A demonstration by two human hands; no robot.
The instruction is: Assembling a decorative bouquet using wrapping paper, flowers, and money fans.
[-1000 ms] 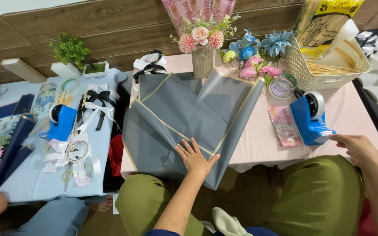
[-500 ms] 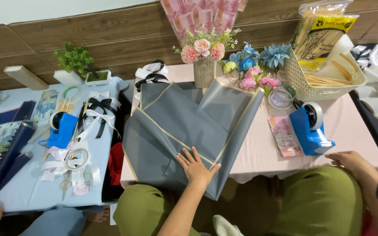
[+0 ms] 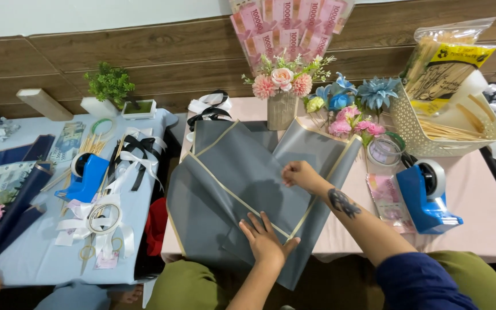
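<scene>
Grey wrapping sheets (image 3: pixel 242 172) with thin gold borders lie overlapped on the pink counter (image 3: pixel 489 224), matte and smooth, their square corners fanned at different angles. The stack's long axis runs from the near edge, where the lowest sheet droops over the counter's rim toward the person's lap, up to the far right corner beside the wooden vase (image 3: pixel 282 109).

The left hand (image 3: pixel 265 241) lies flat on the near part of the top sheet, fingers spread, palm down, its grip apart. The right hand (image 3: pixel 299 174) has its fingers curled together on the gold edge of the upper sheet near the middle; the grip appears pinched on that edge, though the fingertips are partly hidden.

Right of the sheets stands a blue tape dispenser (image 3: pixel 426 198), glossy plastic. A woven cream basket (image 3: pixel 426 123) holds wooden sticks. Paper flowers (image 3: pixel 363 103) in blue and pink cluster by the vase.
</scene>
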